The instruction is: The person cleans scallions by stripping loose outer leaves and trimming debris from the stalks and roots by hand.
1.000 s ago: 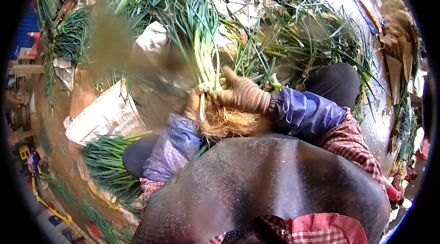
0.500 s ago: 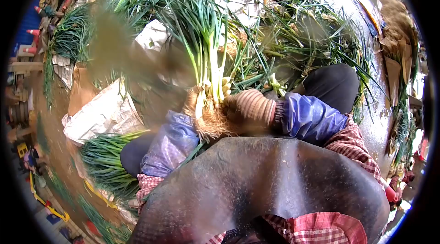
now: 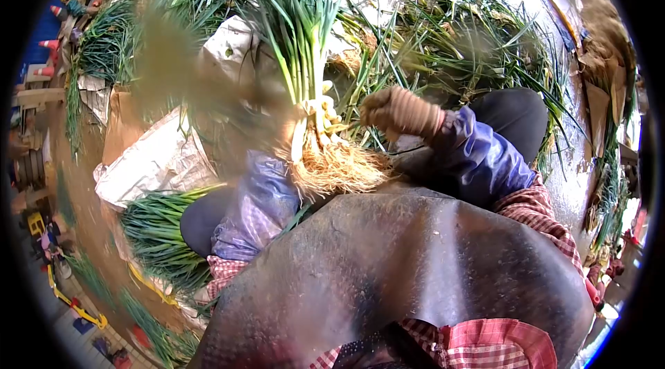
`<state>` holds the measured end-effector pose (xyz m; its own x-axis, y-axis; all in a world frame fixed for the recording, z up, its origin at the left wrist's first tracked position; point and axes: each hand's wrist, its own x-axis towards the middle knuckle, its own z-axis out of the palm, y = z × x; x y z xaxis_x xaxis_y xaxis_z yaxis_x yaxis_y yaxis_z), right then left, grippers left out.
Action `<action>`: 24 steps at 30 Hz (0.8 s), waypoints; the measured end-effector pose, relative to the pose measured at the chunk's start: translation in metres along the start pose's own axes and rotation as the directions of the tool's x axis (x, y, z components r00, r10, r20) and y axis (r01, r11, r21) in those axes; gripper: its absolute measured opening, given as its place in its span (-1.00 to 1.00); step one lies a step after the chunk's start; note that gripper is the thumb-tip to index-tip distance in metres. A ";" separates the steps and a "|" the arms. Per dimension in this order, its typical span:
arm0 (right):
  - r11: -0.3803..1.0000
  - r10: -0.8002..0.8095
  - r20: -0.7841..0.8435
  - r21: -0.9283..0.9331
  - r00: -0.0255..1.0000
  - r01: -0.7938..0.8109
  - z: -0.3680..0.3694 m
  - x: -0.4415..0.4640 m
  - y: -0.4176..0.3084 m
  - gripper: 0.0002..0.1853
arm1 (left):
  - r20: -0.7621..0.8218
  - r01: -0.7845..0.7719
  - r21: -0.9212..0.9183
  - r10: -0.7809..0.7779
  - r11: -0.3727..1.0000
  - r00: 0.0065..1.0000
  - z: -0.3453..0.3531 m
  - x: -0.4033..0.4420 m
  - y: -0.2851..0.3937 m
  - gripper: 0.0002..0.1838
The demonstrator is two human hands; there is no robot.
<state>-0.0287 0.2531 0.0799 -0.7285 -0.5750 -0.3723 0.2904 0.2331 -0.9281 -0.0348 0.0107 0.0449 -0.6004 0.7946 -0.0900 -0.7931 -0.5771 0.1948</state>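
Observation:
In the head view, a bunch of green onions point(image 3: 305, 57) stands nearly upright before me, leaves up and tan, stringy roots point(image 3: 339, 168) down. My left hand point(image 3: 327, 114), in a pale glove, is wrapped round the white stalks; a smudge on the lens blurs part of it. My right hand point(image 3: 402, 111), in a brown ribbed glove, is in the air to the right, apart from the bunch. Its fingers are curled in, and whatever they may hold is hidden. The roots hang just above the dark apron point(image 3: 402, 251) over my lap.
Loose green onions point(image 3: 471, 43) lie heaped at the far right. Another bundle point(image 3: 163, 237) lies by my left knee, near a white sheet point(image 3: 156, 161). More onions point(image 3: 107, 43) are piled at the far left. Blurry lens spots hide parts of the ground.
My right hand has come away from the root end and moved up and to the right. The roots are spread wider and more exposed. My left hand still grips the bunch.

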 end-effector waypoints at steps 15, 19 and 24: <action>0.982 0.097 0.070 -0.168 0.993 -0.084 0.054 0.008 -0.035 -0.81 | -0.507 0.169 0.321 0.019 0.932 0.862 0.020 -0.016 0.005 -0.67; 0.957 -0.026 0.037 -0.288 0.999 0.036 0.037 0.003 -0.036 -0.81 | -0.433 0.060 0.319 0.089 0.946 0.897 0.038 -0.015 0.004 -0.56; 0.996 0.053 -0.348 -0.045 0.936 -0.073 -0.005 -0.002 -0.047 -0.89 | -0.397 0.192 0.513 0.032 0.837 0.917 0.060 -0.057 0.033 -0.34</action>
<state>-0.0442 0.2472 0.1241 -0.8824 -0.2532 -0.3966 0.3146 0.3092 -0.8974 -0.0209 -0.0420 0.1150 -0.6171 0.6358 -0.4637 -0.7262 -0.2333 0.6466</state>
